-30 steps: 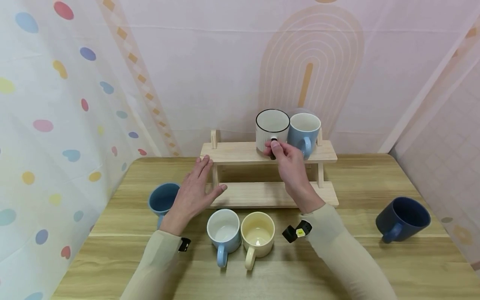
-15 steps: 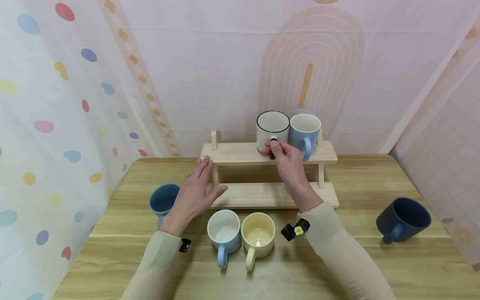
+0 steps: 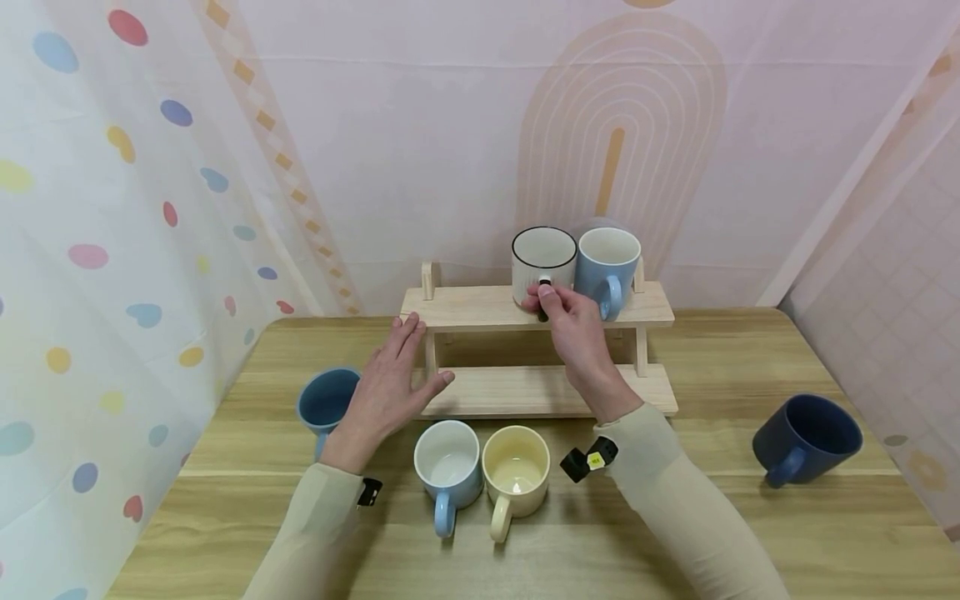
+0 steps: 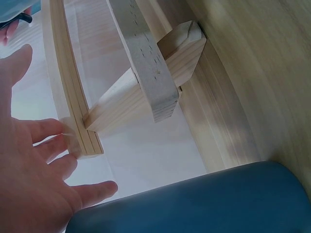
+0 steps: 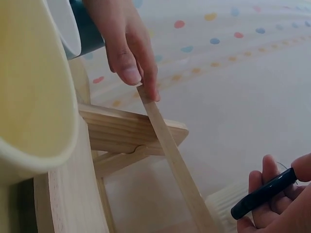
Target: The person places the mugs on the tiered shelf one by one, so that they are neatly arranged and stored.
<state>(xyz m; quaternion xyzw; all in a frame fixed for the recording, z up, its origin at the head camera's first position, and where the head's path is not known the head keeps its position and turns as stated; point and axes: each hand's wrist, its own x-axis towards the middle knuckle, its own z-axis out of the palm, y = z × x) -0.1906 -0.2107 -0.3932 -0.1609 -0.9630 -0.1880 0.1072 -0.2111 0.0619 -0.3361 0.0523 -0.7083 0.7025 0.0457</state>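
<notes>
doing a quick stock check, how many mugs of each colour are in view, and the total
Light blue mugs with white insides: 2
White mug with black rim: 1
Yellow mug: 1
Mid-blue mug: 1
Navy mug: 1
Total: 6 mugs

This is a curtained-off table corner, whether in a home or a studio cannot be told. A polka-dot curtain (image 3: 82, 200) and an arch-printed cloth backdrop (image 3: 420, 158) enclose the wood-grain table (image 3: 720, 367).
</notes>
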